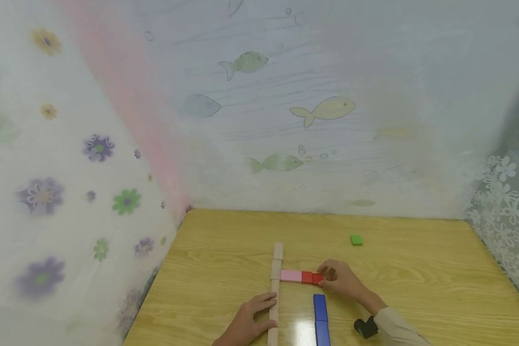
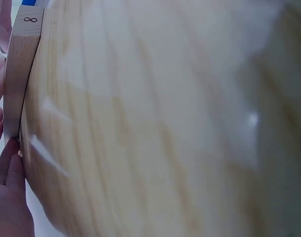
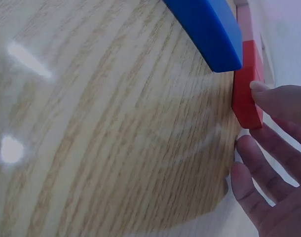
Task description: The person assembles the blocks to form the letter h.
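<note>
Pale wooden blocks (image 1: 275,286) lie end to end in a long row; one wooden block (image 2: 28,24) shows the mark 8 in the left wrist view. My left hand (image 1: 248,319) touches this row from its left side, fingers extended. Off the row's right side run a pink block (image 1: 291,275) and two red blocks (image 1: 307,277). With thumb and fingers, my right hand (image 1: 341,279) pinches the outermost red block (image 3: 247,101) at the right end of that branch. Below it lie two blue blocks (image 1: 320,307), end to end.
A small green block (image 1: 356,240) sits toward the back right of the wooden table (image 1: 225,240). A black object (image 1: 365,327) is by the right sleeve (image 1: 398,329). Patterned curtains (image 1: 251,120) stand behind and at the sides.
</note>
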The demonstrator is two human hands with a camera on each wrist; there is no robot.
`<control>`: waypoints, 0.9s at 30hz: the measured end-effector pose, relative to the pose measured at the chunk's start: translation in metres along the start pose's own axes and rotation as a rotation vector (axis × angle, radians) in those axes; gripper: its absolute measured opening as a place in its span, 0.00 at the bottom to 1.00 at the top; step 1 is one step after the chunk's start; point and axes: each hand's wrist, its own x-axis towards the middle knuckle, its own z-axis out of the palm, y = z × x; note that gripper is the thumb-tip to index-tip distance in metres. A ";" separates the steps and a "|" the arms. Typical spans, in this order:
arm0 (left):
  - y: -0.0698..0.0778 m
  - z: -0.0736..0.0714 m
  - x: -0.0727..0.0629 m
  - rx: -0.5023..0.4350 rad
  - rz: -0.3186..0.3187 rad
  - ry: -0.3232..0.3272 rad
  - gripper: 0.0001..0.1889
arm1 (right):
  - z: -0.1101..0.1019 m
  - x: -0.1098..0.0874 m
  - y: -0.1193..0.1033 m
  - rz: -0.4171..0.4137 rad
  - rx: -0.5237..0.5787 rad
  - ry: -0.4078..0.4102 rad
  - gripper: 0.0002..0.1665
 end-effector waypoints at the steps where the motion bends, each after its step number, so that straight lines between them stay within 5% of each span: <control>1: 0.001 -0.001 0.000 0.000 -0.002 -0.002 0.27 | 0.000 0.001 0.000 0.007 -0.002 0.000 0.13; 11: 0.000 -0.002 -0.001 0.011 0.006 -0.002 0.27 | -0.004 0.005 0.001 0.018 -0.053 0.015 0.09; 27: -0.001 -0.001 0.000 0.008 0.026 0.000 0.27 | -0.040 0.016 0.017 0.097 -0.253 0.253 0.10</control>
